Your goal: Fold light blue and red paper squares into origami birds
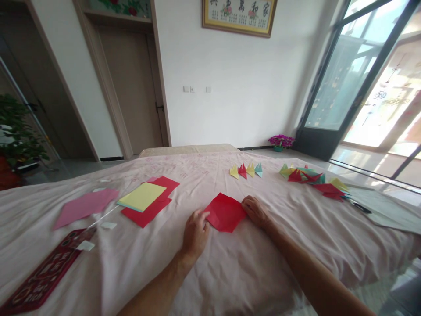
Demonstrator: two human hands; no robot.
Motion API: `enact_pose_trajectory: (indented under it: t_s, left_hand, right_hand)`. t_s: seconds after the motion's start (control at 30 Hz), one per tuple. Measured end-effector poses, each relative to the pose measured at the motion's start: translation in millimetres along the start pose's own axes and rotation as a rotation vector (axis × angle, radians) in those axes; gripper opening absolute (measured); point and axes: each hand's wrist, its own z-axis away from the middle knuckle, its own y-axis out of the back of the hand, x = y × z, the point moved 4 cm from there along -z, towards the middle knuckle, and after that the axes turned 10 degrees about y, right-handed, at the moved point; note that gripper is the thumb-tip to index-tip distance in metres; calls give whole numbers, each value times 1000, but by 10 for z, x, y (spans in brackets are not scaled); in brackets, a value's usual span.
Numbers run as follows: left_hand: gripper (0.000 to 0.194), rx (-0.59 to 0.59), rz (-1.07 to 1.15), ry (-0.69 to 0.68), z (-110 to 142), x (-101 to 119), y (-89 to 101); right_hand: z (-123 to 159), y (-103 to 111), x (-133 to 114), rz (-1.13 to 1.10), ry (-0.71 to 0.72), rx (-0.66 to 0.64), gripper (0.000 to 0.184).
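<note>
A red sheet of paper (pixel 227 214) lies on the cloth in front of me, with creases and a small turned-in part near its left corner. My left hand (pixel 196 230) is closed on that left corner, thumb and fingertips at the edge. At the opposite corner, my right hand (pixel 257 211) has its fingers curled together over the paper's edge. The fingertips of the right hand are partly hidden. Beyond the sheet stands a row of small folded paper pieces, among them a red one (pixel 242 171) and a blue one (pixel 258 170).
Left of my hands lie a yellow sheet stack (pixel 142 196), red sheets (pixel 144 217), a pink sheet (pixel 86 206) and a dark red lettered strip (pixel 49 270). At right are more folded pieces (pixel 301 174), a pen (pixel 361 206) and a pale sheet (pixel 388 208). Wrinkled cloth (pixel 204 171) covers the surface.
</note>
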Motion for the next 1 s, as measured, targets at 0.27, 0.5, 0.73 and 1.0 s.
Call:
enact_pose_trajectory:
  t_s: [0.27, 0.5, 0.73, 1.0]
  left_hand:
    - [50, 17, 267, 214, -74, -132, -42]
    - [63, -17, 475, 325, -163, -99, -49]
    - [53, -61, 573, 408, -197, -33, -70]
    - [57, 43, 702, 480, -430, 13, -73]
  right_hand:
    - [-3, 47, -38, -114, -23, -3, 37]
    - [-1, 83, -37, -245, -75, -12, 40]
    - [42, 77, 9, -425, -183, -61, 45]
    - [-26, 86, 173, -640, -314, -186, 49]
